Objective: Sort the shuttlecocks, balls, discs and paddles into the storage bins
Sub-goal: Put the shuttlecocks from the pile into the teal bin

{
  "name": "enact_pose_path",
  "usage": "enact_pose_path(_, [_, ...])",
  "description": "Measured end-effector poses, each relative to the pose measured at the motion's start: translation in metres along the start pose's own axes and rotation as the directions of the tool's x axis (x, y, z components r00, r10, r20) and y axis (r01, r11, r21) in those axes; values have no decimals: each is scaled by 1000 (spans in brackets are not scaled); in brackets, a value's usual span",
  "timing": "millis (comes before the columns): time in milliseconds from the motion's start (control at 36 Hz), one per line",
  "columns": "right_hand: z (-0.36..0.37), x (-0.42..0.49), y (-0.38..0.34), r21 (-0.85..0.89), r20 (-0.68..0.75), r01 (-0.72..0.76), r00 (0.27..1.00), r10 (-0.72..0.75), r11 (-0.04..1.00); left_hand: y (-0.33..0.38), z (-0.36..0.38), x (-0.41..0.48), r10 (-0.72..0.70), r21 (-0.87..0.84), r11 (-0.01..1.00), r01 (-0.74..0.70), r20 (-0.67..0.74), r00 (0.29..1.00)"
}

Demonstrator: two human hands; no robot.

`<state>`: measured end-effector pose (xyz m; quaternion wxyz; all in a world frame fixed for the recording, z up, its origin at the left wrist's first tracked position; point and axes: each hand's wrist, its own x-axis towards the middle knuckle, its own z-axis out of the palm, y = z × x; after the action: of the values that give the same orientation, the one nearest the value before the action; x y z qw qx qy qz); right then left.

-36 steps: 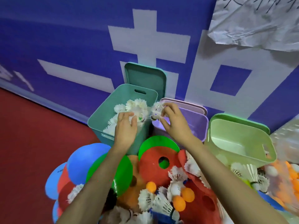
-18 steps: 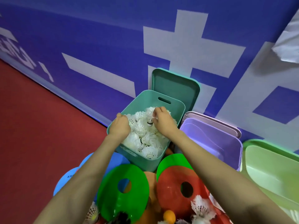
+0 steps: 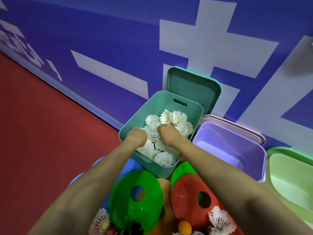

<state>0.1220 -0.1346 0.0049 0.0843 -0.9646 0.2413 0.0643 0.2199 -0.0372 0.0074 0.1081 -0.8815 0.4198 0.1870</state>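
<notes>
Reaching deeper than half a second ago, both hands now sit down among the white feathered shuttlecocks [image 3: 166,131] heaped in the teal plastic storage bin [image 3: 194,110]. The left hand [image 3: 137,136] is at the bin's left wall, the right hand [image 3: 167,135] near the heap's middle; each is curled knuckles-up with its fingers buried in the feathers, so I cannot tell whether either grips a shuttlecock. The view has also closed in on the bin.

A teal lid [image 3: 193,87] leans on the blue wall with white markings [image 3: 101,39] behind the bin. Just right stand an empty lilac plastic bin [image 3: 237,146] and a pale green plastic bin [image 3: 291,177].

Nearer the camera lie a green flat disc with a centre hole [image 3: 133,211], a red flat disc with a hole [image 3: 188,200], an orange ball [image 3: 184,226] and loose shuttlecocks.

Small dark marks on some shuttlecock bases are too small to read.
</notes>
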Motion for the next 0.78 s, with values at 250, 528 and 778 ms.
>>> enact_pose_path(250, [-18,-40,6,145,-141,18,990,2,989,3,-7,-17,59,-128,989,-73,-107,992])
enact_pose_path(528, [-27,-139,44,248,-339,8,938,79,969,73,-19,-85,176,-90,974,-210,-286,942])
enact_pose_path(778, [5,-293,103,439,-486,-134,796,360,888,161,29,-171,426,-268,783,-562,-428,797])
